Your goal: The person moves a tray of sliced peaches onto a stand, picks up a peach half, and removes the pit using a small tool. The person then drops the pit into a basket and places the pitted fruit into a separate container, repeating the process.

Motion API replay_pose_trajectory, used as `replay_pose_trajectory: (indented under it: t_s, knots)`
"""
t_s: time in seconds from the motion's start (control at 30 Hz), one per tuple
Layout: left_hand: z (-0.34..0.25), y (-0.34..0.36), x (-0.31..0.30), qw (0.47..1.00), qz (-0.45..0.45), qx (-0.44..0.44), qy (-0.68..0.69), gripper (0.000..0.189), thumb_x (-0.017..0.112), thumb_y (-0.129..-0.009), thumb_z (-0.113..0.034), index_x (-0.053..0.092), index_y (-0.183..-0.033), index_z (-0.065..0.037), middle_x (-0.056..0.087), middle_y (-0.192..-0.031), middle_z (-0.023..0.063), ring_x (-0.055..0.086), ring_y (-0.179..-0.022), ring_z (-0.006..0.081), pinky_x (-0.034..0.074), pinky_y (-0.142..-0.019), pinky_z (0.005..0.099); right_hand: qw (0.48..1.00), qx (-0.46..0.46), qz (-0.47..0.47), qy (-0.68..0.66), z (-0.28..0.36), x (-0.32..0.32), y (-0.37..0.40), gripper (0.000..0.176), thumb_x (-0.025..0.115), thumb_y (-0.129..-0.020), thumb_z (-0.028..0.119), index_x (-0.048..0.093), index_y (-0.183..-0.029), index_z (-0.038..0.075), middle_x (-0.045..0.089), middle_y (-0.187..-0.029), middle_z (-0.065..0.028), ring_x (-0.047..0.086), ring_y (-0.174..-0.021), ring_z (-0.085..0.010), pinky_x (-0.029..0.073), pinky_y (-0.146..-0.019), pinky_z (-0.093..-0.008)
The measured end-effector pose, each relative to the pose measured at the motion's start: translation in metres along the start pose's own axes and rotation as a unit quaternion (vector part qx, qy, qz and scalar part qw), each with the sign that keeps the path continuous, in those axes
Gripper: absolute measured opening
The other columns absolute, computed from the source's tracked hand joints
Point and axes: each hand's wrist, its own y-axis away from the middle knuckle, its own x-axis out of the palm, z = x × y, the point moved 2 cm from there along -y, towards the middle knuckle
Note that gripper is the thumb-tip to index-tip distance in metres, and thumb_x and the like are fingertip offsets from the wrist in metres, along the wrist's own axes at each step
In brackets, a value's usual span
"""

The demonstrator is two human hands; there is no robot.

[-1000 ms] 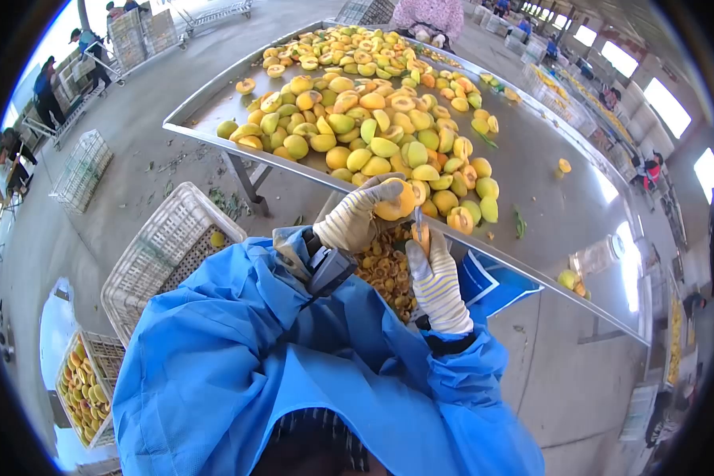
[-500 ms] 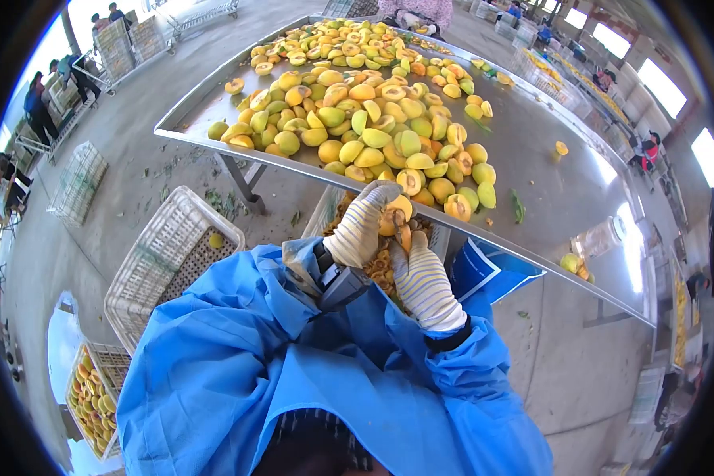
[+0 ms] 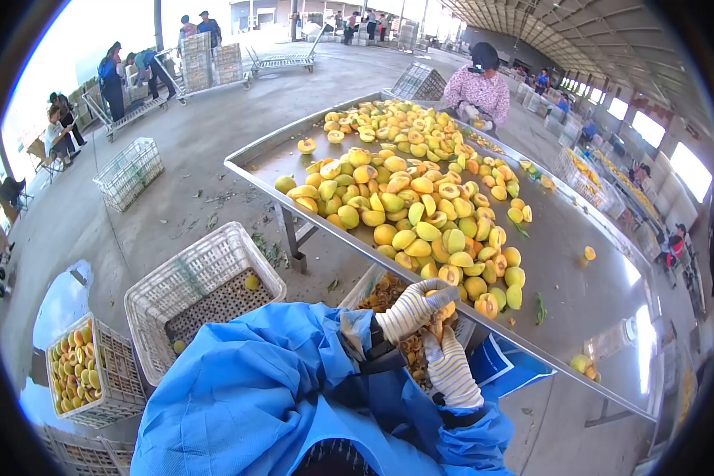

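Note:
My left hand (image 3: 407,309), in a striped work glove, is closed round a yellow peach half (image 3: 446,297) at the near edge of the metal table (image 3: 559,262). Just below it my right hand (image 3: 452,371), gloved alike, has its fingers closed against the fruit; what they grip is too small and hidden to name. Under both hands is a crate (image 3: 362,287) with brown-orange pits and scraps in it. A large heap of yellow-green peach halves (image 3: 420,198) lies on the table beyond.
A white plastic crate (image 3: 155,297) with a couple of fruits stands at left, near a crate of peaches (image 3: 123,381). A blue container (image 3: 504,365) is under the table edge. A clear jar (image 3: 607,341) lies at right. A co-worker (image 3: 480,91) is across the table.
The view has tilted up and turned left, showing the co-worker and more floor. Both hands stay together at the fruit over the pit crate.

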Motion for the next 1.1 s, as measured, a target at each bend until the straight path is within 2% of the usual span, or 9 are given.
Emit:
replay_pose_trajectory:
  t_s: [0.17, 0.5, 0.7, 0.77, 0.8, 0.87, 0.97, 1.03, 1.1]
  knots:
    - [-0.010, 0.005, 0.004, 0.998, 0.044, -0.024, -0.030, 0.029, 0.074, -0.088, -0.027, 0.067, -0.105, -0.005, 0.067, -0.092, 0.0028, 0.063, -0.082, 0.0106, 0.051, -0.074, 0.0228, 0.846, 0.367, 0.068, -0.380, 0.049, -0.009, 0.022, 0.039, 0.061, -0.094, 0.046, 0.053, -0.105, 0.009, 0.044, -0.059, 0.0010, 0.037, -0.037, -0.0087, 0.028, -0.032, -0.0223]
    - [-0.015, 0.013, 0.023, 0.974, 0.018, -0.122, 0.190, 0.051, 0.069, -0.084, -0.055, 0.059, -0.109, -0.012, 0.064, -0.102, 0.0085, 0.066, -0.088, 0.0246, 0.057, -0.077, 0.0383, 0.731, 0.285, 0.174, -0.595, 0.031, -0.011, 0.013, 0.038, 0.052, -0.098, 0.048, 0.056, -0.104, 0.011, 0.041, -0.056, 0.0050, 0.033, -0.033, -0.0061, 0.027, -0.032, -0.0209]
    - [-0.036, -0.003, -0.032, 0.997, -0.071, 0.012, -0.033, 0.038, 0.072, -0.089, -0.034, 0.061, -0.112, -0.006, 0.064, -0.101, 0.0033, 0.062, -0.092, 0.0138, 0.051, -0.083, 0.0285, 0.972, 0.224, 0.069, 0.003, 0.008, -0.045, 0.008, 0.037, 0.057, -0.096, 0.041, 0.054, -0.105, 0.005, 0.057, -0.064, -0.0108, 0.055, -0.049, -0.0269, 0.044, -0.045, -0.0384]
    - [-0.055, 0.011, -0.051, 0.978, -0.100, -0.001, -0.184, 0.031, 0.072, -0.090, -0.029, 0.064, -0.108, -0.005, 0.065, -0.099, 0.0013, 0.060, -0.089, 0.0081, 0.049, -0.077, 0.0250, 0.914, 0.039, 0.070, 0.398, -0.026, -0.051, 0.012, 0.038, 0.056, -0.095, 0.037, 0.053, -0.107, 0.001, 0.064, -0.073, -0.0217, 0.063, -0.065, -0.0397, 0.049, -0.058, -0.0481]
    - [-0.079, 0.026, -0.053, 0.885, -0.127, 0.015, -0.447, 0.026, 0.071, -0.090, -0.024, 0.065, -0.106, -0.004, 0.065, -0.092, 0.0023, 0.061, -0.084, 0.0080, 0.049, -0.074, 0.0268, 0.913, 0.137, 0.107, 0.369, -0.009, -0.051, 0.012, 0.040, 0.056, -0.093, 0.034, 0.054, -0.111, -0.002, 0.062, -0.090, -0.0312, 0.059, -0.090, -0.0487, 0.047, -0.077, -0.0532]
    - [-0.109, 0.048, -0.090, 0.716, -0.142, 0.136, -0.670, 0.022, 0.072, -0.087, -0.015, 0.066, -0.104, -0.002, 0.066, -0.084, 0.0078, 0.064, -0.079, 0.0156, 0.051, -0.072, 0.0305, 0.925, 0.095, 0.109, 0.352, -0.006, -0.050, 0.016, 0.040, 0.056, -0.093, 0.035, 0.055, -0.111, -0.001, 0.063, -0.087, -0.0296, 0.060, -0.086, -0.0473, 0.047, -0.073, -0.0521]
    - [-0.160, 0.078, -0.122, 0.505, -0.262, -0.055, -0.820, 0.037, 0.071, -0.081, -0.038, 0.069, -0.107, -0.012, 0.069, -0.098, 0.0128, 0.065, -0.094, 0.0318, 0.051, -0.084, 0.0403, 0.924, 0.095, 0.120, 0.351, 0.008, -0.050, 0.017, 0.040, 0.056, -0.094, 0.035, 0.055, -0.111, -0.001, 0.062, -0.086, -0.0295, 0.060, -0.085, -0.0471, 0.047, -0.072, -0.0522]
    - [-0.166, 0.074, -0.137, 0.329, -0.277, 0.116, -0.895, 0.043, 0.071, -0.079, -0.040, 0.068, -0.112, -0.013, 0.068, -0.107, 0.0102, 0.061, -0.104, 0.0302, 0.044, -0.096, 0.0434, 0.917, 0.107, 0.123, 0.364, 0.017, -0.047, 0.016, 0.040, 0.056, -0.094, 0.036, 0.055, -0.110, 0.000, 0.063, -0.085, -0.0292, 0.060, -0.084, -0.0470, 0.047, -0.072, -0.0523]
    - [-0.169, 0.035, -0.152, 0.399, -0.262, 0.127, -0.869, 0.045, 0.069, -0.080, -0.041, 0.068, -0.115, -0.013, 0.066, -0.113, 0.0095, 0.058, -0.111, 0.0299, 0.039, -0.101, 0.0475, 0.917, 0.098, 0.128, 0.365, 0.017, -0.044, 0.014, 0.041, 0.056, -0.093, 0.037, 0.056, -0.109, 0.000, 0.063, -0.084, -0.0291, 0.061, -0.083, -0.0466, 0.047, -0.072, -0.0521]
